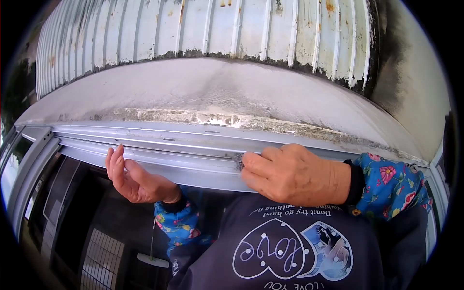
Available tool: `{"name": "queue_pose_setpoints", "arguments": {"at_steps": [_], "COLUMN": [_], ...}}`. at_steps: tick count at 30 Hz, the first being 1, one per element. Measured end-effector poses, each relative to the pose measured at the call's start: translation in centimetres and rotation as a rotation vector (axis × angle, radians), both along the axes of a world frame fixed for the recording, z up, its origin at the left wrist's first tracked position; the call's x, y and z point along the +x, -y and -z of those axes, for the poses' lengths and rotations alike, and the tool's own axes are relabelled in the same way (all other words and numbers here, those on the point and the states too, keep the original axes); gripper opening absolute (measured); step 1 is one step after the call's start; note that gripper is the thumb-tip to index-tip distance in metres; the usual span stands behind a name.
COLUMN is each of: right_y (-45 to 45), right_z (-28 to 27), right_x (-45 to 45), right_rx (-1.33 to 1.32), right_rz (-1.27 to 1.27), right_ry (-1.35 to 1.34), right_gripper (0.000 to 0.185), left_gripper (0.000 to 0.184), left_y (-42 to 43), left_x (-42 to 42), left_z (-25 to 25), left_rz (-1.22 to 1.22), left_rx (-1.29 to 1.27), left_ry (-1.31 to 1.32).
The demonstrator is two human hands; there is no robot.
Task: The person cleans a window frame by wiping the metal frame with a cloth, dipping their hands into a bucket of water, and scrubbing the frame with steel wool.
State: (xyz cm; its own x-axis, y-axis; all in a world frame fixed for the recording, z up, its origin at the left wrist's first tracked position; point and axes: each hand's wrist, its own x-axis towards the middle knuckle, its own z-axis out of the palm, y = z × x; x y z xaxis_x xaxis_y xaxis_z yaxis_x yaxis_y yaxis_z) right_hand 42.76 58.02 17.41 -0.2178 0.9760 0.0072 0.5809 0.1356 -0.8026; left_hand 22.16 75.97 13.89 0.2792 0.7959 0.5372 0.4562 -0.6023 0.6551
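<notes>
Between the fingertips of my right hand (292, 173) is a small tuft of grey steel wool (238, 161), most of it hidden by the fingers. The steel wool touches the grooved aluminium window track (193, 163). My left hand (137, 180) is palm up at the near side of the track, its fingers loosely bent and apart with nothing in them. Flowered blue sleeve covers (391, 181) with dark cuffs reach to both wrists.
Beyond the track lies a stained, rough-edged concrete ledge (193, 92), with rusty corrugated metal sheeting (193, 29) above it. A sliding window frame (31, 176) stands at the left, and a pale wall (420, 82) at the right. Below hangs a white-headed tool (153, 261).
</notes>
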Motion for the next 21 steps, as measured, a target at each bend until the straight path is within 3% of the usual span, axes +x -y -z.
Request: {"name": "queue_pose_setpoints", "arguments": {"at_steps": [5, 12, 21], "right_y": [-5.3, 1.3, -10.8], "right_z": [0.9, -1.2, 1.2], "right_x": [-2.6, 1.9, -5.4], "right_rx": [0.094, -0.214, 0.101], "right_rz": [0.017, -0.006, 0.035], "right_ry": [-0.056, -0.091, -0.101], "right_gripper": [0.01, 0.013, 0.013], "left_gripper": [0.027, 0.036, 0.046], "left_y": [0.3, 0.4, -0.2], "left_x": [0.6, 0.3, -0.3], "left_z": [0.1, -0.2, 0.1], "left_rz": [-0.044, -0.108, -0.086], "left_rx": [-0.062, -0.011, 0.058], "left_ry": [0.126, -0.008, 0.005]}}
